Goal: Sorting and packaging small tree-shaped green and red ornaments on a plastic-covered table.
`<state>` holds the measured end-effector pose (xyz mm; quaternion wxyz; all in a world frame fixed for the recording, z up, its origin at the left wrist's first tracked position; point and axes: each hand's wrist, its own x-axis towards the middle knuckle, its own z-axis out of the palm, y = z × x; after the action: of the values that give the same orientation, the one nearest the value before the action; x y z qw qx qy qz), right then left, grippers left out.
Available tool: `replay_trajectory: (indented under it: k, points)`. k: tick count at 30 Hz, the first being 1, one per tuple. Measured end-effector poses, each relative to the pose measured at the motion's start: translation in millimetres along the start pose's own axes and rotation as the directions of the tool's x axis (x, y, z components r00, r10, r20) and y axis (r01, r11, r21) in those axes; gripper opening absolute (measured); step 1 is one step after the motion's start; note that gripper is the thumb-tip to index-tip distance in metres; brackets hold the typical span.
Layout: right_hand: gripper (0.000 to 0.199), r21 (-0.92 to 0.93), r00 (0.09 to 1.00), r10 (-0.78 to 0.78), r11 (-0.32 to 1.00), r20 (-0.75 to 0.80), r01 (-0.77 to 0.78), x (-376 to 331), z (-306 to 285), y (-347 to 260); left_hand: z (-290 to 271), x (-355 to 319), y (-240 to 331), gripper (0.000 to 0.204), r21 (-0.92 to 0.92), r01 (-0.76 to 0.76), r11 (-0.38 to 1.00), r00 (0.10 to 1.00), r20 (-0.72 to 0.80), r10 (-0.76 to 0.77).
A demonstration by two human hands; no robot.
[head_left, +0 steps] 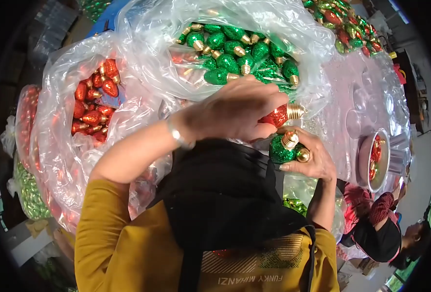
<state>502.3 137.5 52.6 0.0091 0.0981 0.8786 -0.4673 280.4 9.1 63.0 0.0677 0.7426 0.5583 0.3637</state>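
Observation:
Glittery bulb-shaped ornaments with gold screw caps are in both of my hands. My left hand (pixel 237 107) reaches across in front of me, its fingers closed on a red bulb ornament (pixel 275 117) whose cap points right. Just below it, my right hand (pixel 315 155) is closed around green bulb ornaments (pixel 282 151); two gold caps show there, one pointing up and one toward the palm. The two hands nearly touch. Beyond my left hand, a clear plastic bag (pixel 152 29) lies open with many green bulb ornaments (pixel 227 63) inside.
At the left, another open plastic bag (pixel 55 92) holds red bulb ornaments (pixel 95 117). A pile of mixed red and green ornaments (pixel 347 27) lies at the far right. A round tub (pixel 365 163) with ornaments stands on the plastic-covered table (pixel 337 97). Another person (pixel 383 233) sits at the lower right.

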Motion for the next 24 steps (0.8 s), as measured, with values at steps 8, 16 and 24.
replay_trajectory:
  k: [8,16,24]
  points:
    - [0.064,-0.037,0.994,-0.062,0.997,0.091,0.065,-3.6,-0.2,4.2,48.8,8.1,-32.3,0.019,0.351,-0.247,0.903,0.917,0.387,0.101]
    - [0.059,0.013,0.985,-0.029,1.000,0.171,0.027,-2.9,-7.7,-1.2,75.4,-6.9,-29.6,0.013,0.708,-0.271,0.652,0.957,0.274,0.100]
    - [0.045,0.386,0.945,0.317,0.864,0.079,-0.322,10.2,-8.6,-1.1,61.6,-6.5,-50.8,0.008,0.316,-0.075,0.946,0.949,0.315,-0.030]
